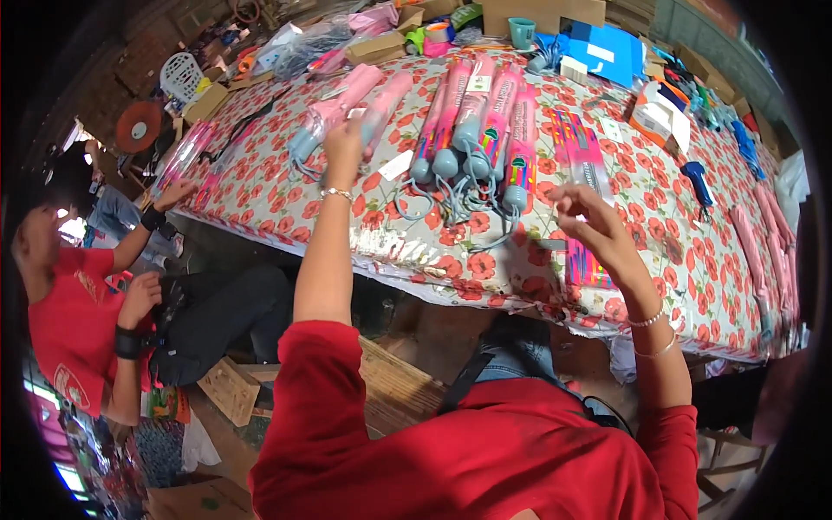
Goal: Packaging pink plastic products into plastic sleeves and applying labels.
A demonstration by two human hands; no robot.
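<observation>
Left hand is overlapping the tube pair left of centre on the table; can't tell if it's gripping. Right hand is hanging over the near side, fingers loosely bent, holding nothing. Tube cluster is lying between the hands, grey ends facing the person. Pink sleeve is lying just beyond the right hand.

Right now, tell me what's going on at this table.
The person's left hand is at two pink tubes; its grip is hard to make out. The right hand hangs open over the flowered tablecloth, apparently empty. Between the hands lies a cluster of similar tubes. A co-worker in a red shirt sits to the left.
</observation>
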